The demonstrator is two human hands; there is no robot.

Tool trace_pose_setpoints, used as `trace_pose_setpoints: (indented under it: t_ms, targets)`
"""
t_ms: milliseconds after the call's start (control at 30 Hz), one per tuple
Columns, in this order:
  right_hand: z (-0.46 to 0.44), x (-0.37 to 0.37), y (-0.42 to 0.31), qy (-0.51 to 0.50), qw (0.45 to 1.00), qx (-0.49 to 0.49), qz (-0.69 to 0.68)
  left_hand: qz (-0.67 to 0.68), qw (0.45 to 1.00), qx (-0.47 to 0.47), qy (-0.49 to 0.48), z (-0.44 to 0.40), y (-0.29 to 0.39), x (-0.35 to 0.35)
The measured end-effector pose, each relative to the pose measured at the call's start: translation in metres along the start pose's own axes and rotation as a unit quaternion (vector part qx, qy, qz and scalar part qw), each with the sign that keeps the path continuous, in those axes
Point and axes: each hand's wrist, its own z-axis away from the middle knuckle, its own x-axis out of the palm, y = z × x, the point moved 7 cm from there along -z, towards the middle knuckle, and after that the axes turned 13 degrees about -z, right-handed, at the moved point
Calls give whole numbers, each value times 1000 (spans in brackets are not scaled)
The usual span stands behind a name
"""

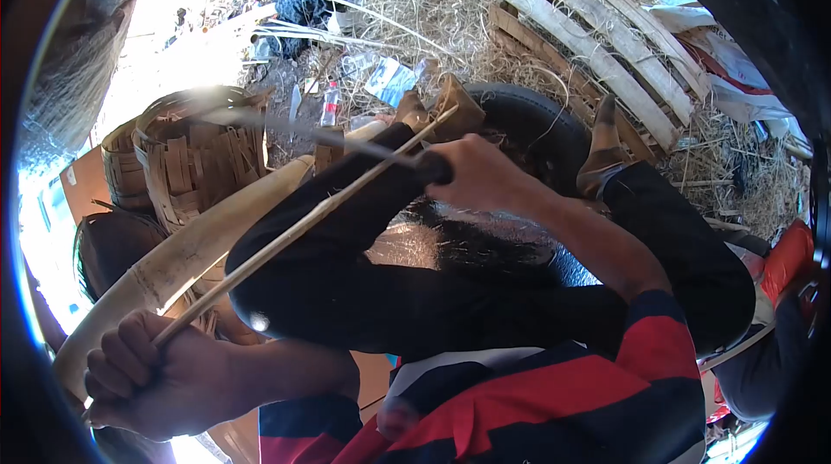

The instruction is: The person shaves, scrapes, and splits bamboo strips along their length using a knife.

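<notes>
My left hand [160, 373], low on the left, is wrapped around the lower end of a long pale bamboo strip [303, 220]. The strip slants up and to the right across my bent leg, its far tip just above my right hand. My right hand [480, 171] is closed on the dark handle of a knife [363, 148]. Its long blade points left, blurred by motion, and crosses the strip near the handle. Whether the edge touches the strip I cannot tell. Beneath the strip on the left lies a thick bamboo pole [186, 252].
Woven bamboo baskets [195, 157] stand on the left. A black tyre [519, 109] lies beyond my legs, near a plastic bottle [331, 103]. Wooden slats [597, 53] and shavings [433, 5] cover the far ground. Another person's red sleeve [788, 256] shows at the right edge.
</notes>
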Motion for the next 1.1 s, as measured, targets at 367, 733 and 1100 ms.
trace_pose_setpoints:
  t_ms: [367, 733, 1100]
  targets:
    - [-2, -39, 180, 49, 989, 139, 25, -10, 1000, -26, 8, -4, -2, -20]
    - [-4, 3, -9, -50, 994, -84, -46, -9, 999, -29, -23, -5, -1, -7]
    - [-1, -45, 202, 97, 989, 108, 10, 8, 999, -37, -22, -7, -3, -19]
